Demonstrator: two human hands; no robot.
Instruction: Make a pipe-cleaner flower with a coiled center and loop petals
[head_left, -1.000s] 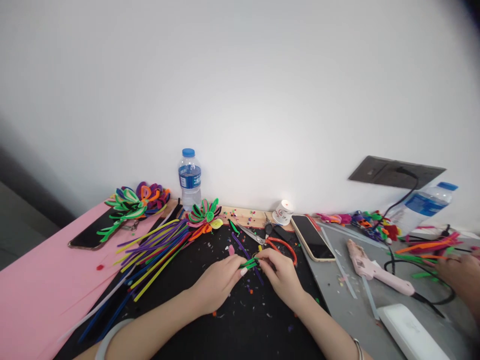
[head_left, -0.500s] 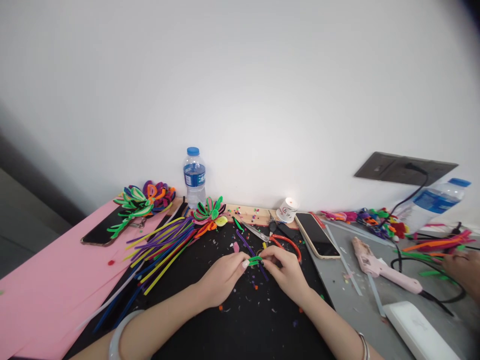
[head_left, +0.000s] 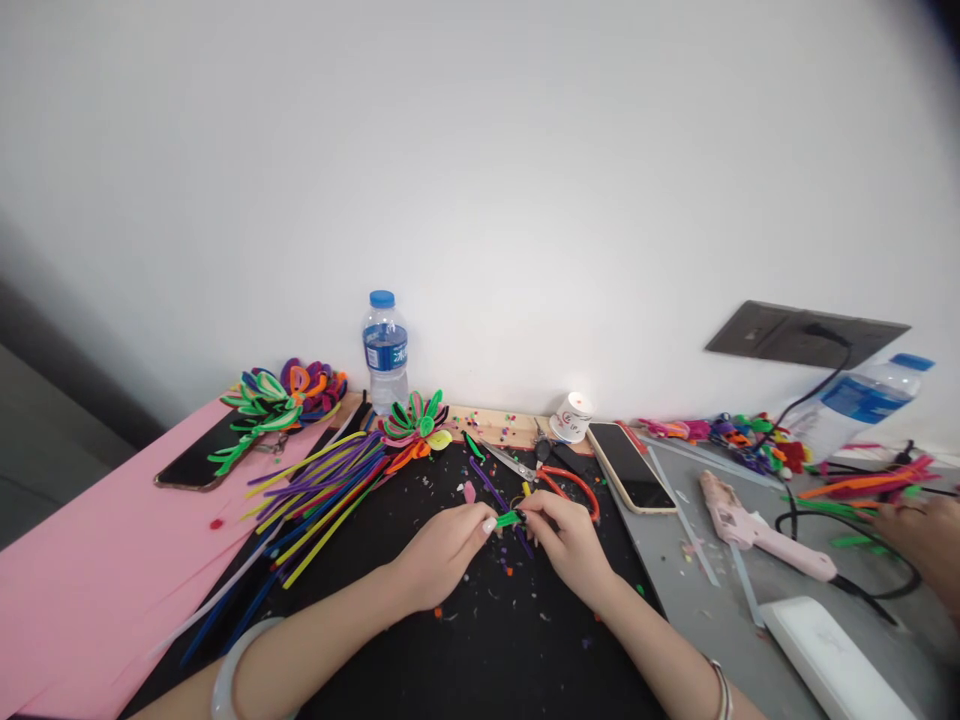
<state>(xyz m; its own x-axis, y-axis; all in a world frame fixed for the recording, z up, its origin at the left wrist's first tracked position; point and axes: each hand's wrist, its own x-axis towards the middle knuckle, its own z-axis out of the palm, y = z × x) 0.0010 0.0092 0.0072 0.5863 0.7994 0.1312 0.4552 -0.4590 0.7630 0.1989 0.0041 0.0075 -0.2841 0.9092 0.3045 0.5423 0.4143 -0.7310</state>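
Observation:
A short green pipe-cleaner piece [head_left: 508, 519] is pinched between both hands above the black mat [head_left: 480, 660]. My left hand [head_left: 448, 550] grips its left end with thumb and fingers. At its right end are the closed fingertips of my right hand [head_left: 564, 540], with a small dark bit beside them. A purple pipe cleaner [head_left: 489, 484] lies on the mat behind and under the fingers. Scissors with orange-red handles [head_left: 574, 487] lie just beyond my right hand. Left of my hands is a bundle of coloured pipe cleaners [head_left: 322, 500].
Pipe-cleaner flowers [head_left: 274, 405], a phone [head_left: 202, 460] and a water bottle [head_left: 386, 355] stand or lie at the left. At the right are another phone [head_left: 631, 468], a paper cup [head_left: 571, 417], a pink glue gun [head_left: 772, 540], a white case [head_left: 832, 660] and another person's hand [head_left: 922, 535].
The view has shifted slightly. The green piece now looks narrower between my fingertips, its two strands closer together. Both hands keep their hold.

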